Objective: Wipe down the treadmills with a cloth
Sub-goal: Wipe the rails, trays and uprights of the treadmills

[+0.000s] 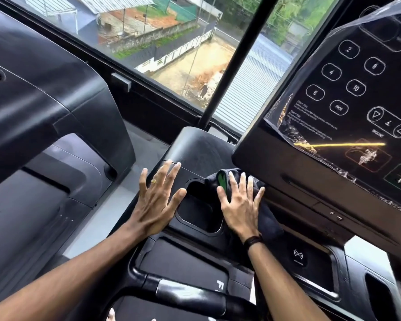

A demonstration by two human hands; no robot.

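Note:
I stand at a black treadmill point(195, 149), looking down at its console shelf. My right hand point(240, 205) lies flat, fingers spread, pressing a dark cloth point(267, 218) with a green patch onto the shelf just right of a cup holder recess point(198, 212). My left hand point(159, 198) rests flat and open on the shelf left of that recess, a ring on one finger, holding nothing. The cloth spreads out under and to the right of my right hand, below the control panel.
The control panel point(347, 93) with number buttons under plastic film overhangs at the right. A second treadmill point(44, 105) stands to the left. A handlebar point(185, 295) crosses near the bottom. A large window point(171, 42) with a black post is ahead.

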